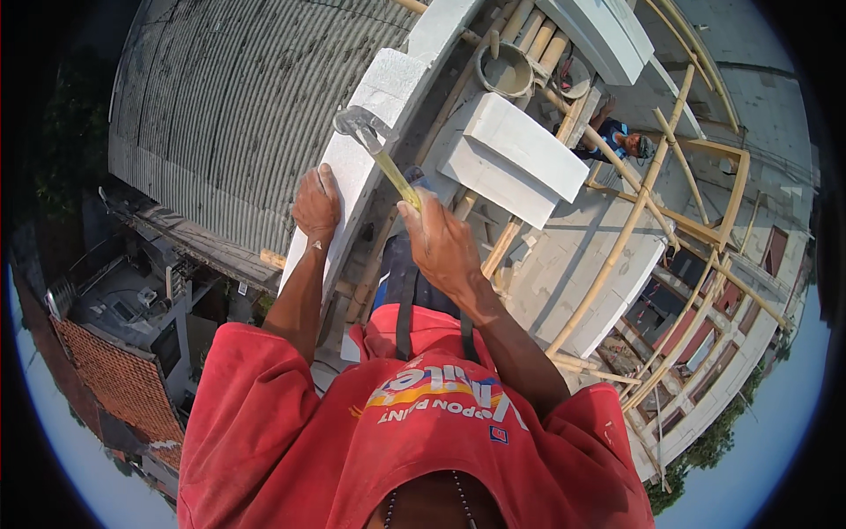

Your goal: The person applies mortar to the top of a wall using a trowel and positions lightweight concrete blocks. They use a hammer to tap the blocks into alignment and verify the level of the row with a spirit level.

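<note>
My right hand [441,242] is wrapped round the yellowish handle of a claw hammer [388,163]. The hammer's grey metal head is raised over, or touches, the top of a narrow white block wall [374,93]; I cannot tell which. My left hand [315,207] grips the outer edge of the same wall, lower down, with its fingers curled over the side and partly hidden. Right of the hammer, a stack of large white blocks [520,154] rests on bamboo poles.
A corrugated roof [256,106] slopes beyond the wall on the left. Buckets [506,70] stand on the bamboo scaffold [634,220] at the upper right. Another person [617,141] is lower down among the poles. Red tiled roofs [119,370] lie far below.
</note>
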Tool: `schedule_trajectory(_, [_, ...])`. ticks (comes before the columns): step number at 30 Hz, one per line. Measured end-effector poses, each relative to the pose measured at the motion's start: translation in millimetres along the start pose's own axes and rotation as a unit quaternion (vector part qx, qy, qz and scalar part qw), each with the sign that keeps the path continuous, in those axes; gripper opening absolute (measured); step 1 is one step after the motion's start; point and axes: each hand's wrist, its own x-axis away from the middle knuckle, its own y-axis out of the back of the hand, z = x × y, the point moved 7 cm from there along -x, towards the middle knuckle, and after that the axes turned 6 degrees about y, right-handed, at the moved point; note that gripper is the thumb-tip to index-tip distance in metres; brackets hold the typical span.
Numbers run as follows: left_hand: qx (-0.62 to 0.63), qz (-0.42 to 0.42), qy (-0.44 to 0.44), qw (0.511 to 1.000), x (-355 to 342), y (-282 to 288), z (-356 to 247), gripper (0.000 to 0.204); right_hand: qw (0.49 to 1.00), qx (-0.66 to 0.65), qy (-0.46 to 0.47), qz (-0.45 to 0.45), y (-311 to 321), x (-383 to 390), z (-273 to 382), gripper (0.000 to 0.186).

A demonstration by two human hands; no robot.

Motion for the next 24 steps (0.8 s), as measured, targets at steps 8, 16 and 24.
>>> schedule_trajectory(8, [0.043,-0.049,0.014,0.998,4.1,3.0,-7.2,0.049,0.989,0.106,-0.008,0.108,-73.1,-12.3,-63.4,0.025])
schedule_trajectory(16, [0.013,-0.041,0.015,0.999,1.2,6.4,-5.1,0.051,0.993,0.066,-0.041,0.088,-84.5,-0.2,-61.9,0.028])
schedule_trajectory(24, [-0.008,0.006,0.010,1.000,0.2,-5.9,-5.4,0.065,0.948,-0.159,-0.271,-0.052,-35.1,75.4,-135.7,0.045])
